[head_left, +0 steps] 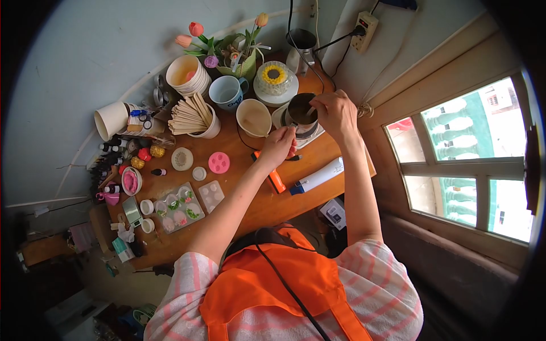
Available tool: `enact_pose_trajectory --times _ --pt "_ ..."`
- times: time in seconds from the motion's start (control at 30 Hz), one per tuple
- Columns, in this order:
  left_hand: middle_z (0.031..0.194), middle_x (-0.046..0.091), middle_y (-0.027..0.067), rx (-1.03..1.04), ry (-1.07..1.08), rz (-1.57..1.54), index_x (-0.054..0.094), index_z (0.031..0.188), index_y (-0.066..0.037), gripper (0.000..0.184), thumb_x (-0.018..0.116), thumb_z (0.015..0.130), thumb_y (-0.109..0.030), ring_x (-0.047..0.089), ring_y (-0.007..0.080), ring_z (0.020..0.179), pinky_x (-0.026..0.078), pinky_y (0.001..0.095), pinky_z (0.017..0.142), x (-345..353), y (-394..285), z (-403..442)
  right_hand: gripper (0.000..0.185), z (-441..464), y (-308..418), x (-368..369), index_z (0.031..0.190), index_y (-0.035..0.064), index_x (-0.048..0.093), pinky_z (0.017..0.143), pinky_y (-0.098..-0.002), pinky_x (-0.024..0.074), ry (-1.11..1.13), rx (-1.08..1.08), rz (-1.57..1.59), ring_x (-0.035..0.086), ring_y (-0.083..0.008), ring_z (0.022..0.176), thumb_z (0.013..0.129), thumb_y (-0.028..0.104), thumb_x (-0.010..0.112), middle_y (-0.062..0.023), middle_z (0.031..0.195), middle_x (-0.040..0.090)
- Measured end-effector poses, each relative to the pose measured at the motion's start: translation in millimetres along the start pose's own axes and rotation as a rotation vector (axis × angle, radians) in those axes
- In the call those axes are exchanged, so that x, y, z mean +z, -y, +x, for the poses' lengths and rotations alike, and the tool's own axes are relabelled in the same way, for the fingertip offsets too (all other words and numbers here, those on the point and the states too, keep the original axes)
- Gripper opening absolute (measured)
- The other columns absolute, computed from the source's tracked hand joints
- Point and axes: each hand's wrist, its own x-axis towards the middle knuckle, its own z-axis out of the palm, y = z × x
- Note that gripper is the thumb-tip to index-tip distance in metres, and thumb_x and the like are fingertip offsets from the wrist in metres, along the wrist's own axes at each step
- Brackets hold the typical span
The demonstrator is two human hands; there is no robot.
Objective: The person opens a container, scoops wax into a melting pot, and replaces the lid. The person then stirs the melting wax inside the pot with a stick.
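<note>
A metal pitcher [298, 108] with a dark inside stands on a small white electric hot plate [311, 141] near the right end of the wooden table. At the pitcher's near side, my left hand [277, 149] is closed around its handle, which is mostly hidden. Over the rim, my right hand [338, 116] pinches a thin pale stick [310, 111] that dips into the pitcher. What lies inside is too dark to make out. Just left of the pitcher is a paper cup [253, 118] with a pale inside.
Wooden sticks [192, 115] fill a cup beside a blue mug [225, 92]. An orange tool [277, 181] and a white-and-blue heat gun-like device [317, 176] lie near the front edge. Molds [181, 209] and several small bottles [111, 149] sit left. Cords hang behind the pitcher.
</note>
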Motion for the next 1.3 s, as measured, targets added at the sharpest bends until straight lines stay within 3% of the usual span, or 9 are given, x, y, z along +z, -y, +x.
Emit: enact_pose_trajectory --times 0.23,0.3,0.43,0.53,0.8,1.3 --pt "0.076 0.059 0.001 -0.03 -0.027 0.03 0.055 0.085 -0.007 0.037 0.048 0.104 -0.038 0.058 0.0078 0.061 0.051 0.0235 0.056 1.5 -3.1 -1.0 0.007 -0.1 4.0 0.9 0.08 0.0101 0.076 0.072 -0.0389 0.0525 0.067 -0.035 0.126 0.063 -0.0273 0.08 0.077 0.011 0.07 -0.0057 0.076 0.07" --pt "0.076 0.059 0.0009 -0.019 -0.016 0.029 0.055 0.085 -0.007 0.037 0.048 0.104 -0.038 0.058 0.0077 0.061 0.051 0.0234 0.056 -0.1 -0.5 0.4 0.007 -0.8 -2.0 0.9 0.08 0.0108 0.076 0.071 -0.0392 0.0527 -0.045 -0.009 0.004 0.064 -0.0273 0.08 0.077 0.011 0.07 -0.0064 0.076 0.07" --pt "0.076 0.059 0.0007 -0.035 -0.021 0.048 0.054 0.084 -0.008 0.038 0.048 0.104 -0.038 0.058 0.0073 0.061 0.051 0.0231 0.056 1.5 -4.8 -1.9 0.006 -0.1 -0.2 5.1 0.08 0.0111 0.076 0.07 -0.0397 0.0528 -0.043 -0.052 0.064 0.064 -0.0273 0.08 0.078 0.013 0.071 -0.0069 0.075 0.07" --pt "0.075 0.059 0.0007 -0.022 -0.004 0.034 0.054 0.083 -0.007 0.038 0.048 0.104 -0.039 0.058 0.0072 0.061 0.051 0.023 0.056 0.2 -4.4 -0.9 0.006 0.1 2.7 0.9 0.08 0.011 0.076 0.07 -0.0393 0.0529 0.046 -0.043 0.102 0.064 -0.0272 0.081 0.078 0.013 0.071 -0.0064 0.076 0.07" --pt "0.075 0.06 0.0008 -0.009 -0.011 0.07 0.055 0.083 -0.007 0.038 0.048 0.104 -0.038 0.058 0.0071 0.061 0.051 0.0226 0.055 -0.8 -2.0 0.5 0.006 3.3 -2.8 -21.4 0.084 0.0101 0.075 0.067 -0.037 0.0513 -0.134 0.026 0.023 0.062 -0.0258 0.076 0.083 0.014 0.071 -0.0057 0.079 0.071" --pt "0.075 0.059 0.0006 -0.038 -0.018 0.077 0.055 0.083 -0.007 0.037 0.047 0.104 -0.037 0.058 0.0071 0.061 0.051 0.0226 0.056 0.3 -6.7 -1.5 0.006 -1.5 0.2 -18.9 0.086 0.0097 0.074 0.065 -0.037 0.0503 -0.116 0.038 0.052 0.061 -0.0254 0.075 0.083 0.014 0.071 -0.006 0.078 0.069"
